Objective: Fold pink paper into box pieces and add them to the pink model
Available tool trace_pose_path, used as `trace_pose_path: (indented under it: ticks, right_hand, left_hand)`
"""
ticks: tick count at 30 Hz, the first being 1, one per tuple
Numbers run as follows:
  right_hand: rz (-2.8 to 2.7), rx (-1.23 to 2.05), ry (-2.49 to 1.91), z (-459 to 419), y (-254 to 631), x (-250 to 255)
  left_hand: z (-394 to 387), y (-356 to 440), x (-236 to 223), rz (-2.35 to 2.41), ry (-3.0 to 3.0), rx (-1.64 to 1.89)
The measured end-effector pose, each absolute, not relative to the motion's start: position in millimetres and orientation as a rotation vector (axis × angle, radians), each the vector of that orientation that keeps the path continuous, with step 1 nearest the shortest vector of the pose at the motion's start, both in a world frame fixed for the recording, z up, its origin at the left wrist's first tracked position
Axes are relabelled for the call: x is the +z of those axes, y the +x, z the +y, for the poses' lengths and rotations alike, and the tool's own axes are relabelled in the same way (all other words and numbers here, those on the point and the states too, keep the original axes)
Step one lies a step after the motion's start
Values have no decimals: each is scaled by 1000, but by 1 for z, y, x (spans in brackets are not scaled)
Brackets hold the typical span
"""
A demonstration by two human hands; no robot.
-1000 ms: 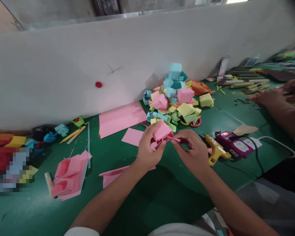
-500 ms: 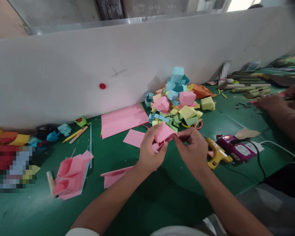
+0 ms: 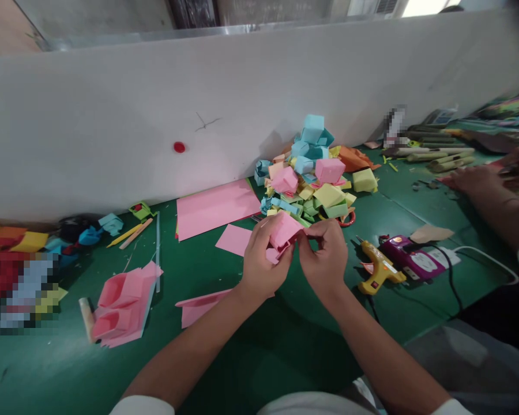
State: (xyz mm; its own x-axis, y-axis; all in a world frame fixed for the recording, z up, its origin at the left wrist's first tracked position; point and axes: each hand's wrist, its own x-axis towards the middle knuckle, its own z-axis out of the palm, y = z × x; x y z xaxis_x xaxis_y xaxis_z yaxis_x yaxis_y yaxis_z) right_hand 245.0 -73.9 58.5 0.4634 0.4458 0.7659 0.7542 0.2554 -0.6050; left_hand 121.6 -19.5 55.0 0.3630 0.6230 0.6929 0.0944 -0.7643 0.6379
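Between my hands is a small folded pink paper box (image 3: 285, 229), held above the green table. My left hand (image 3: 263, 253) wraps round its left side and underside. At the box's right edge, my right hand (image 3: 324, 253) pinches the paper between thumb and fingertips; the fingers hide the exact fold. A flat pink paper piece (image 3: 232, 239) lies just behind my left hand. Under my left forearm rests a folded pink strip (image 3: 201, 308). Further left, pink paper boxes (image 3: 121, 305) sit joined on a pink sheet.
A heap of coloured paper boxes (image 3: 313, 151) stands against the white partition (image 3: 112, 127). Right of my hands lie a yellow glue gun (image 3: 378, 268) and a purple power strip (image 3: 409, 258) with cables. Another person's hand (image 3: 476, 181) is at the far right. Pencils (image 3: 130, 233) lie left.
My right hand has shifted slightly left, closer to my left hand, uncovering more of the glue gun. The pink box stays held in nearly the same place.
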Motion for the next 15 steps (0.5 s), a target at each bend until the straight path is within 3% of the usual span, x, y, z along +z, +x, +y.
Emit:
trace_pose_path:
  ticks: [9, 15]
  right_hand:
    - [-1263, 48, -1329, -87, 264, 54]
    - [-1377, 724, -1149, -91, 283, 49]
  left_hand:
    - [0, 112, 60, 457, 2231, 1285]
    - [6, 112, 63, 220, 2355, 1145]
